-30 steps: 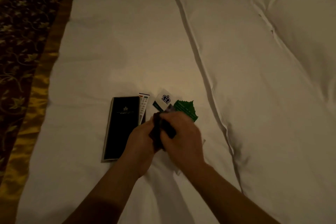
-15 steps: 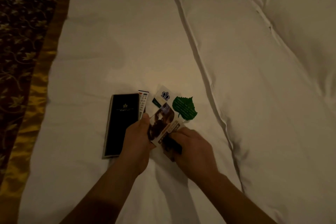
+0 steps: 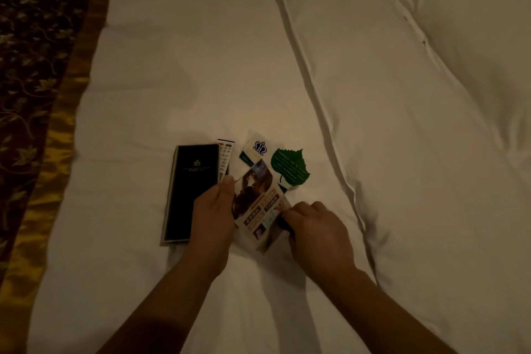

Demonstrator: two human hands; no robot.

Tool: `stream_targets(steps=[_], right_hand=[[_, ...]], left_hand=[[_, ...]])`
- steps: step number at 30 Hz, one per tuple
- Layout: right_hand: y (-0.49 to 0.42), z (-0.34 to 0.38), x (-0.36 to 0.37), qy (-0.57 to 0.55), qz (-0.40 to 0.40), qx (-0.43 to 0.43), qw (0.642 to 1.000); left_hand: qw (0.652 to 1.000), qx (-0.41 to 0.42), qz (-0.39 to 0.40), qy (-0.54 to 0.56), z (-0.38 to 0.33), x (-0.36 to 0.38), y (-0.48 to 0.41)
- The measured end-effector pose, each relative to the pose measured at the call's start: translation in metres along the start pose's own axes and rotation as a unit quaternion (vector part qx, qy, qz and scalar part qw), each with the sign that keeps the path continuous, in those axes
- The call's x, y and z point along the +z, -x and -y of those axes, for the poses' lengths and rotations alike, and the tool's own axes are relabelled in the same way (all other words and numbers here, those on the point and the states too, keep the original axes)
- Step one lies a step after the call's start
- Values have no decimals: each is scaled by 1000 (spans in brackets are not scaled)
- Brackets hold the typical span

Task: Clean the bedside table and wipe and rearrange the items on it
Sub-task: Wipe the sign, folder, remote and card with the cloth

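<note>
1. The printed card (image 3: 258, 204) is off the white bed cover (image 3: 178, 80), near the middle of the scene, tilted with its picture side up
2. The left hand (image 3: 211, 210) pinches the card's left edge, thumb on top near the far corner, fingers hidden behind it
3. The right hand (image 3: 314, 227) is curled at the card's right edge around something dark, probably a wiping cloth (image 3: 283, 223); whether those fingers also nip the card I cannot tell
4. Lying on the cover beyond and beside the card: a black folder (image 3: 191, 190) to the left, a pale remote control (image 3: 225, 159) tucked against the folder's right side, a white crested card (image 3: 255, 148) further off, and a green leaf-shaped tag (image 3: 290, 167) to the right. The bedside table itself is not in view
5. Handling, as a judgement: the card looks light, thin and glossy, stiff enough to hold its shape from one edge but easy to crease. It should bow under a wipe unless backed, so hold it along an edge with fingers spread flat behind and stroke lightly away from the grip
6. The glossy face may slip between thumb and finger, and a hard pinch at a corner could dog-ear it; the soft cover gives poor backing
</note>
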State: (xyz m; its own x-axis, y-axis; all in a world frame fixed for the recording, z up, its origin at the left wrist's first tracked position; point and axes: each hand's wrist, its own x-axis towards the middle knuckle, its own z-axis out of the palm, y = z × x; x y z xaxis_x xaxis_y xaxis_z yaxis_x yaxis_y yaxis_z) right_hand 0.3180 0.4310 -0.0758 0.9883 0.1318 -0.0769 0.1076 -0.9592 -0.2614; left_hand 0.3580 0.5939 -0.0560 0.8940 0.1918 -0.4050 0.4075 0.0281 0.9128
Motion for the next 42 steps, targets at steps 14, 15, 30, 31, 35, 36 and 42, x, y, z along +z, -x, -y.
stream_targets(steps=[14, 15, 30, 31, 35, 36, 42], right_hand=[[18, 16, 12, -155, 24, 11, 988], [21, 19, 13, -158, 43, -16, 986], [6, -33, -33, -448, 106, 220, 860], [9, -28, -34, -459, 112, 208, 857], [16, -14, -38, -482, 186, 157, 842], [19, -12, -39, -518, 205, 149, 817], [16, 21, -33, -590, 75, 186, 782]], left_hand=[[999, -18, -12, 28, 10, 11, 6], [999, -18, -14, 27, 9, 12, 5], [999, -29, -2, 45, 2, 14, -1], [997, -38, -19, 65, 1, 14, -3], [988, -84, -64, 113, -4, 11, -14], [985, -95, -58, 133, -4, 12, -15], [984, -108, 53, 133, -3, 40, 1]])
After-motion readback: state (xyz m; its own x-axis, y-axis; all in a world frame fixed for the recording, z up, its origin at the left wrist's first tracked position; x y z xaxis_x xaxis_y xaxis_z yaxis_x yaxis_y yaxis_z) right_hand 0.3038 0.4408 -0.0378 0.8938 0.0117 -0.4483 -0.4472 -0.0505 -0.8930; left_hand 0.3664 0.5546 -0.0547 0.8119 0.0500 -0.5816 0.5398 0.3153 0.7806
